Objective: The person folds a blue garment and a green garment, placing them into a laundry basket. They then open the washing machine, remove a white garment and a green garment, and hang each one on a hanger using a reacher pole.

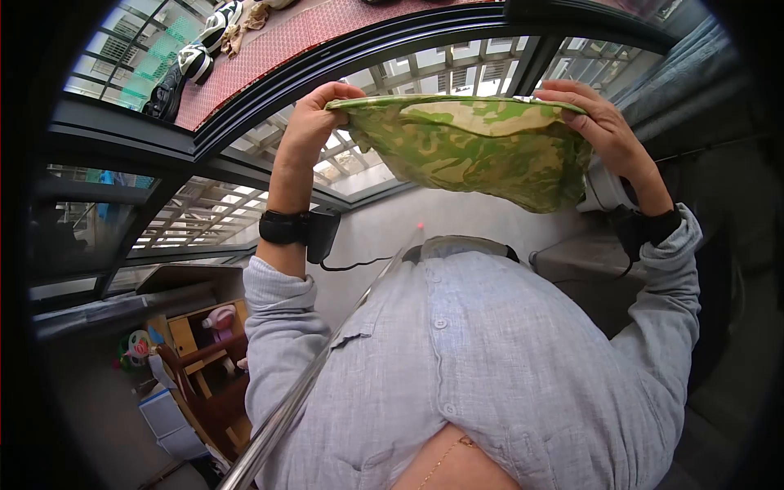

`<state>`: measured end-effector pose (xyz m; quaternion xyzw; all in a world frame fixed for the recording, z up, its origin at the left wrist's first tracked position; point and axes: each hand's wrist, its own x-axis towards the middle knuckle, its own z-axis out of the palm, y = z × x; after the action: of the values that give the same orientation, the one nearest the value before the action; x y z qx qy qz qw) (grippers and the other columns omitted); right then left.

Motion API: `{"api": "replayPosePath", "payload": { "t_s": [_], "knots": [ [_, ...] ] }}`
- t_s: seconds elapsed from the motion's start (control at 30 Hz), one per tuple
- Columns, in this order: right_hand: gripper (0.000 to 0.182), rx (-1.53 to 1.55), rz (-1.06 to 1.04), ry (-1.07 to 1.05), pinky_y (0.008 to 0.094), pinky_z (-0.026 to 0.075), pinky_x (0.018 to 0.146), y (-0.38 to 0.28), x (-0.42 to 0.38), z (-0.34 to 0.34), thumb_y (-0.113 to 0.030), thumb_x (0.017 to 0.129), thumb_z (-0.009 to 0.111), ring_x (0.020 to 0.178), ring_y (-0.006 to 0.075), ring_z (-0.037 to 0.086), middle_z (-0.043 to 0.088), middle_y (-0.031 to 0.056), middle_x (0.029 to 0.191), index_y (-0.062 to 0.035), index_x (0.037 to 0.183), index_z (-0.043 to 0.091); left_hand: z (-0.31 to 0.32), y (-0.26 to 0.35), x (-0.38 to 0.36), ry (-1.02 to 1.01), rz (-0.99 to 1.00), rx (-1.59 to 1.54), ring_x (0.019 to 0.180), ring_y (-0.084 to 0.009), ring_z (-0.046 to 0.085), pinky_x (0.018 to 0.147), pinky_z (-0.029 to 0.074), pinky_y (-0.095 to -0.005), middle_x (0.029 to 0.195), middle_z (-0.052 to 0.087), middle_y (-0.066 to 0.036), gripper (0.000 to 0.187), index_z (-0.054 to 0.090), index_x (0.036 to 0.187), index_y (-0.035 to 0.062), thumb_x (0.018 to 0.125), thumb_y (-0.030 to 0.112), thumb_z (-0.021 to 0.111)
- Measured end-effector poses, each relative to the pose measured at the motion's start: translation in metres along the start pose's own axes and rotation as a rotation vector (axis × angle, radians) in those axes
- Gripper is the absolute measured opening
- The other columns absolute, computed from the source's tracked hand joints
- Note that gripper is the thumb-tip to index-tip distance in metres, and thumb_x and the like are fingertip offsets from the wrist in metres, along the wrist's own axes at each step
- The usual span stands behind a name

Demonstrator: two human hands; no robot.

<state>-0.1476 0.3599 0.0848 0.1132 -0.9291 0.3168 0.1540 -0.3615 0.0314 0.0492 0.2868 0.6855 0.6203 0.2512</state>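
A green and tan camouflage-patterned cloth (474, 155) hangs stretched between my two hands, in front of the window. It may be a garment, but its kind does not show. At the cloth's upper left corner, my left hand (317, 110) is closed with the fabric pinched in its fingers. My right hand (600, 126) grips the upper right corner, thumb on the near side and fingers behind the edge. Between the hands the top edge runs nearly straight, and the lower part sags in folds. Both wrists wear black straps with a dark device and a cable.
A shiny metal pole (302, 384) slants upward along my left side. Sliding window frames (327, 65) and barred railings lie ahead. Shoes (194, 64) stand on a red mat (269, 61) on the ledge. Wooden shelving (204, 335) is at lower left, a blue-grey curtain (686, 73) at upper right.
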Motion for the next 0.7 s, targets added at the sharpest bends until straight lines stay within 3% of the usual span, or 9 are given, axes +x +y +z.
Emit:
{"api": "replayPosePath", "payload": {
  "t_s": [0.07,0.17,0.23,0.3,0.37,0.47,0.57,0.63,0.7],
  "knots": [
    [0.028,0.374,0.11,0.05,0.0215,0.041,0.08,0.0,0.0,0.001,-0.017,0.089,0.046,0.086,0.012,0.057,0.06,0.003,0.101,0.0012,0.104,0.06,-0.004,-0.008,-0.003,-0.065,-0.081,-0.053,0.08,-0.0093,0.056,0.073,0.046,-0.0232,0.09,0.06,-0.004,0.031,0.059,0.1,-0.0001,0.071,-0.002,0.049],
    [0.027,0.894,0.486,0.108,0.0213,0.041,0.081,0.0,0.001,0.007,-0.018,0.089,0.046,0.087,0.0091,0.056,0.061,0.0032,0.093,0.0019,0.102,0.06,0.0,-0.009,-0.007,-0.112,-0.12,-0.04,0.081,-0.0094,0.055,0.077,0.045,-0.0236,0.09,0.06,-0.003,0.032,0.059,0.102,0.0007,0.071,0.007,0.054],
    [0.025,0.842,0.459,0.152,0.021,0.044,0.074,-0.011,0.009,0.019,-0.017,0.09,0.046,0.081,0.0078,0.056,0.062,0.0022,0.088,0.0017,0.099,0.06,0.007,-0.009,-0.01,-0.105,-0.113,0.076,0.08,-0.0097,0.055,0.078,0.044,-0.0239,0.09,0.06,-0.002,0.032,0.059,0.102,0.0017,0.071,0.01,0.057],
    [0.024,0.815,0.443,0.146,0.0212,0.045,0.069,-0.03,0.022,0.027,-0.016,0.089,0.047,0.078,0.0078,0.056,0.061,0.0011,0.087,0.0017,0.098,0.06,0.021,-0.007,-0.016,-0.101,0.056,0.677,0.1,-0.0208,0.051,0.086,0.043,-0.0336,0.107,0.056,-0.01,0.062,0.053,0.118,0.0077,0.064,0.034,0.07],
    [0.023,0.748,0.308,0.005,0.0224,0.044,0.064,-0.047,0.037,0.041,-0.016,0.088,0.048,0.072,0.0086,0.054,0.061,0.0013,0.083,0.0014,0.096,0.06,0.058,-0.006,-0.026,-0.081,0.18,0.436,0.112,-0.028,0.048,0.092,0.041,-0.0378,0.115,0.054,-0.013,0.077,0.045,0.128,0.0126,0.063,0.045,0.073],
    [0.021,0.657,0.116,-0.118,0.0236,0.043,0.061,-0.083,0.055,0.059,-0.015,0.086,0.049,0.068,0.0092,0.052,0.06,0.0045,0.077,0.0024,0.092,0.059,0.106,-0.012,-0.03,-0.082,0.194,0.415,0.087,-0.0322,0.06,0.075,0.048,-0.0349,0.093,0.061,-0.017,0.056,0.047,0.122,0.0117,0.073,0.026,0.07],
    [0.019,0.713,0.06,0.001,0.0228,0.04,0.058,-0.099,0.063,0.047,-0.014,0.084,0.049,0.065,0.0077,0.049,0.054,0.0029,0.067,0.0033,0.084,0.058,0.105,-0.022,-0.033,0.093,0.246,0.663,0.086,-0.0343,0.059,0.07,0.049,-0.039,0.095,0.062,-0.014,0.033,0.055,0.106,0.0085,0.075,0.013,0.064],
    [0.019,0.702,0.135,0.107,0.0215,0.039,0.057,-0.1,0.065,0.025,-0.014,0.084,0.049,0.063,0.0063,0.047,0.051,0.0005,0.065,0.0028,0.083,0.058,0.091,-0.044,-0.037,0.202,0.347,0.734,0.086,-0.0352,0.058,0.072,0.049,-0.0398,0.098,0.059,-0.014,0.04,0.051,0.113,0.0099,0.074,0.005,0.06],
    [0.018,0.635,0.174,0.084,0.0213,0.038,0.057,-0.086,0.071,0.023,-0.013,0.083,0.049,0.063,0.0059,0.046,0.051,-0.0003,0.065,0.0025,0.082,0.058,0.075,-0.03,-0.048,0.054,0.199,0.744,0.097,-0.0343,0.054,0.082,0.046,-0.0378,0.105,0.056,-0.015,0.05,0.048,0.12,0.0085,0.073,0.001,0.06]
  ]
}}
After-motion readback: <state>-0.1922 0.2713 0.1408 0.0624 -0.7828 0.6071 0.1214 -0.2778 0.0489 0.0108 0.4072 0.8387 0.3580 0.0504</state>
